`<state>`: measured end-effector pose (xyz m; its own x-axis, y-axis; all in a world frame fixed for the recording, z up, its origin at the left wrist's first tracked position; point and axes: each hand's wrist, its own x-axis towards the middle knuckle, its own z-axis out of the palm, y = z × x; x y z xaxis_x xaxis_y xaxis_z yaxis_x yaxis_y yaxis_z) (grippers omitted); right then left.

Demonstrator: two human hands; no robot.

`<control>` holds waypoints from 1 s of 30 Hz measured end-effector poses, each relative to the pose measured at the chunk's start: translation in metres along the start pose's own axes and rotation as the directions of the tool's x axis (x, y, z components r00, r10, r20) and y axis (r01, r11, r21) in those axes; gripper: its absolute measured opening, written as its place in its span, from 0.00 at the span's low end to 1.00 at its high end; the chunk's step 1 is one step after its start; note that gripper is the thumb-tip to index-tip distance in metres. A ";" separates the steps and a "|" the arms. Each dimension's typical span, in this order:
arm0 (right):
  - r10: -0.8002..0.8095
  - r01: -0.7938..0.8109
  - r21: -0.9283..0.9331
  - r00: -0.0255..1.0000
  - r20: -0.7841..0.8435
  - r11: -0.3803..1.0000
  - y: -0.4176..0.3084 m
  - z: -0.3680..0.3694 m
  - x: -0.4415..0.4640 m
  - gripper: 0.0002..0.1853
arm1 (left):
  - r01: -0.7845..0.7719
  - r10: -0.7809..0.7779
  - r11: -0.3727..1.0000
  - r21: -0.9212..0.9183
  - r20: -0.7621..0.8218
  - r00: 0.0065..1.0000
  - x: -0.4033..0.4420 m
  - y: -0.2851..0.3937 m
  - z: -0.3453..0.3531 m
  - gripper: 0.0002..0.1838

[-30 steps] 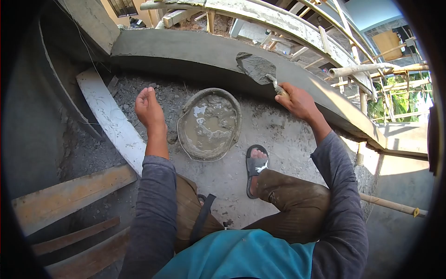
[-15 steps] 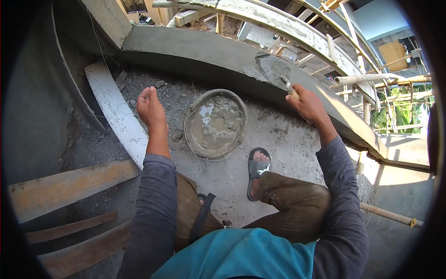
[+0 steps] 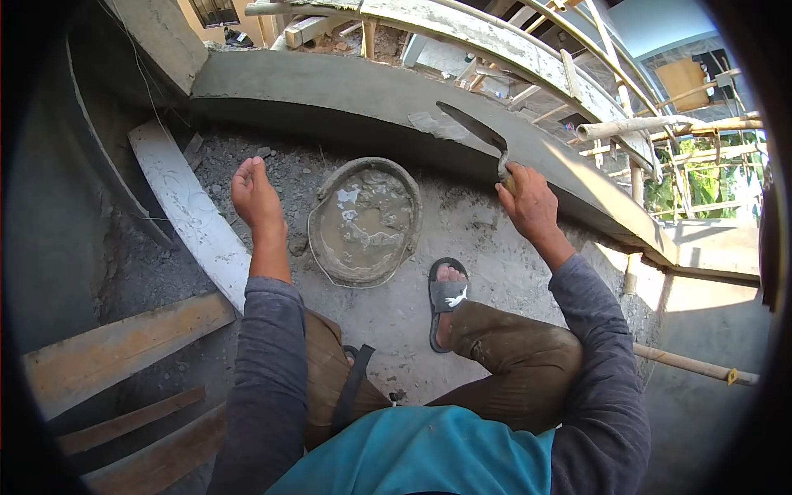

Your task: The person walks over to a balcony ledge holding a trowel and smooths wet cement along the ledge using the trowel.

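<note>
My right hand [image 3: 528,200] is wrapped round the handle of a trowel [image 3: 474,125], whose blade is tilted on edge over the top of a low grey wall [image 3: 330,82]. A thin wet patch of mortar [image 3: 437,126] lies on the wall top left of the blade. My left hand [image 3: 256,194] is raised with its fingers curled together, left of the bucket; what it holds, if anything, is hidden. Between my hands, a round bucket [image 3: 320,247] on the ground holds wet grey mortar [image 3: 363,223].
A white plank [image 3: 186,198] slants along the left, with brown boards [image 3: 132,346] below it. Past the wall are bamboo poles [image 3: 643,124] and a mortar-stained plank [image 3: 495,41]. A bamboo pole [image 3: 693,365] lies at the right. My sandalled foot [image 3: 448,301] is beside the bucket.
The trowel has turned from flat to on edge on the wall top, and a wet patch now shows beside it. My left hand has kept its pose. The view has shifted slightly.
</note>
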<state>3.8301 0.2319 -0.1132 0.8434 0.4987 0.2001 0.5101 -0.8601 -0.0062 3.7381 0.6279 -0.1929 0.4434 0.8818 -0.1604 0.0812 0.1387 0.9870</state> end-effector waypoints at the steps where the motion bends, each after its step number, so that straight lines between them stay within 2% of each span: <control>1: 0.013 -0.013 -0.015 1.000 0.000 1.000 0.007 -0.005 -0.004 0.21 | 0.007 -0.007 1.000 -0.008 0.017 1.000 0.001 -0.003 0.001 0.22; 3: 0.072 -0.071 -0.078 0.997 0.016 0.994 0.022 -0.016 -0.017 0.22 | 0.005 -0.004 0.998 -0.055 0.024 1.000 0.002 -0.008 0.004 0.21; 7: 0.168 -0.169 -0.148 0.986 -0.017 0.974 0.053 -0.030 -0.056 0.21 | 0.038 -0.038 0.999 0.000 0.060 0.997 0.001 -0.009 0.007 0.21; 9: 0.286 -0.287 -0.076 0.958 -0.018 0.955 0.068 -0.028 -0.074 0.21 | 0.051 -0.053 0.998 0.022 0.087 0.995 0.003 -0.015 0.006 0.21; 13: 0.379 -0.378 -0.018 0.925 0.022 0.926 0.089 -0.024 -0.096 0.21 | 0.108 -0.120 0.989 0.101 0.124 0.985 -0.002 -0.015 0.014 0.22; 16: 0.532 -0.595 0.152 0.786 0.315 0.789 0.093 -0.035 -0.091 0.22 | 0.102 -0.121 0.987 0.123 0.158 0.980 -0.001 -0.025 0.018 0.22; 17: 0.538 -0.601 0.152 0.782 0.314 0.785 0.098 -0.030 -0.092 0.22 | 0.101 -0.121 0.987 0.125 0.164 0.979 -0.001 -0.027 0.020 0.22; 19: 0.524 -0.667 0.388 0.743 0.417 0.636 0.109 -0.020 -0.096 0.20 | 0.086 -0.107 0.988 0.129 0.171 0.979 -0.001 -0.031 0.021 0.22; 20: 0.526 -0.669 0.387 0.741 0.418 0.635 0.107 -0.022 -0.094 0.20 | 0.086 -0.108 0.988 0.131 0.173 0.979 0.000 -0.031 0.022 0.22; 22: 0.514 -0.782 0.465 0.623 0.589 0.414 0.101 -0.028 -0.087 0.19 | 0.089 -0.118 0.982 0.167 0.173 0.978 0.000 -0.033 0.021 0.22; 25: 0.559 -0.798 0.494 0.597 0.575 0.345 0.099 -0.028 -0.086 0.19 | 0.094 -0.119 0.985 0.147 0.167 0.979 -0.003 -0.029 0.023 0.21; 28: 0.605 -0.780 0.474 0.621 0.499 0.409 0.110 -0.025 -0.091 0.19 | 0.098 -0.120 0.987 0.130 0.172 0.978 0.000 -0.031 0.021 0.21; 30: 0.576 -0.783 0.488 0.618 0.535 0.386 0.104 -0.037 -0.084 0.19 | 0.102 -0.123 0.986 0.130 0.166 0.978 0.000 -0.030 0.020 0.21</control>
<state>3.8054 0.0967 -0.0943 0.9053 -0.1303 -0.4042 -0.3809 -0.6702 -0.6370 3.7532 0.6148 -0.2231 0.5723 0.7706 -0.2805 0.2414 0.1685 0.9557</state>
